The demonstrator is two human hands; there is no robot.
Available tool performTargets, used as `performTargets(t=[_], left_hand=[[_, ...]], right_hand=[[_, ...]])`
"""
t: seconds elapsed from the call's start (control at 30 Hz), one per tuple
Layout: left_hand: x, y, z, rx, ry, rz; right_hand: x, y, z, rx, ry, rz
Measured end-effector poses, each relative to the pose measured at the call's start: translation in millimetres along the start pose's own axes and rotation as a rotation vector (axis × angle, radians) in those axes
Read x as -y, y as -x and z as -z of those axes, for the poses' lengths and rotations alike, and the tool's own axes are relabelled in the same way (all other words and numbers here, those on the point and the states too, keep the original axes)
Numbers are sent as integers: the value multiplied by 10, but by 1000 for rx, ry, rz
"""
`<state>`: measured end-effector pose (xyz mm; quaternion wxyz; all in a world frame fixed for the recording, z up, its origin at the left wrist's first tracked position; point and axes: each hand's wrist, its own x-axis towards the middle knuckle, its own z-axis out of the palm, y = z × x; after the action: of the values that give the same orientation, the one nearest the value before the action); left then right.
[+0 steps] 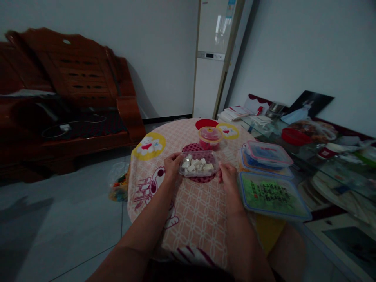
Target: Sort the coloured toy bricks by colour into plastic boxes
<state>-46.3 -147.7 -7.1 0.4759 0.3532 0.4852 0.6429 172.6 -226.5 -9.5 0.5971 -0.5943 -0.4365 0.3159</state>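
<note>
A clear plastic container (188,153) with several small white cubes (197,166) in it is near the middle of the round table. My left hand (172,163) grips its left end with fingers closed over the rim. At the right end, my right hand (228,172) has its fingers curled against the container's edge. Just behind stands a round bowl with a clear lid (210,135) and a reddish base. I cannot tell what the white cubes are made of.
The table wears a pink patterned cloth (199,219). On its right lie a green-filled lidded box (273,196) and a pink-rimmed lidded box (268,153). Beyond is a cluttered glass shelf (293,156). A wooden bench (79,78) stands left, a bag (119,184) on the floor.
</note>
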Motion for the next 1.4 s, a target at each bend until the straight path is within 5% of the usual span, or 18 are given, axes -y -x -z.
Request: performTargets(t=[0.43,0.93,1.4], left_hand=[[-69,59,9,-27,48,-28],[-41,28,-4,-10,-120,-182],[14,-29,-5,97,-244,-92]], right_hand=[[112,34,22,108,23,-71],[175,41,37,-15,204,-173],[175,17,16,-110,159,-228]])
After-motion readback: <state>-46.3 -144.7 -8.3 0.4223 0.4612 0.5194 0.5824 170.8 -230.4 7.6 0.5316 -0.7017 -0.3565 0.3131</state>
